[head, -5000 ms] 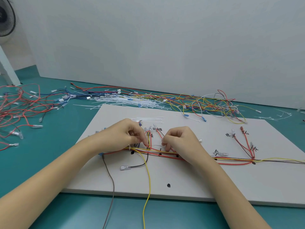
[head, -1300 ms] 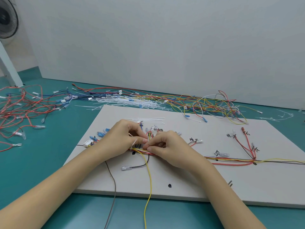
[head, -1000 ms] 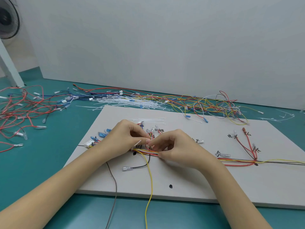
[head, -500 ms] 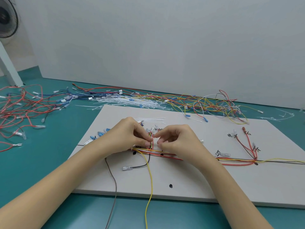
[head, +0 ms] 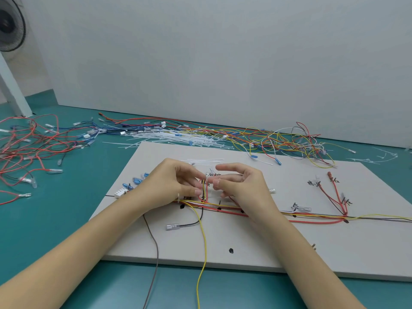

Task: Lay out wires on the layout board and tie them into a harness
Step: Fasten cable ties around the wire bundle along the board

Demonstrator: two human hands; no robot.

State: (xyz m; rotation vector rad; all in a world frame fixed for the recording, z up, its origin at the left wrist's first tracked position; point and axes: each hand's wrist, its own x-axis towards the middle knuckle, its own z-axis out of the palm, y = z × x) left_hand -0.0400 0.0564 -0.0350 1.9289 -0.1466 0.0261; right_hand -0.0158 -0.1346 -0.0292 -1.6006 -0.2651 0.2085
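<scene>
Both hands met above the wire bundle (head: 223, 207): left hand (head: 171, 186) pinched the branch wires (head: 204, 190), right hand (head: 240, 186) probably pinched a cable tie. Cinch it snug, not crushing.

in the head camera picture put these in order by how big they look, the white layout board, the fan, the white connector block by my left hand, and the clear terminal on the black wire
1. layout board, by far the largest
2. fan, cut off by the frame edge and farther away, so unsure
3 and 4. white connector block and clear terminal: look alike, not ranked

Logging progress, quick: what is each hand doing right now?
Left hand: pinching the wire branch.
Right hand: fingers curled at that branch; grip cannot be told.
</scene>
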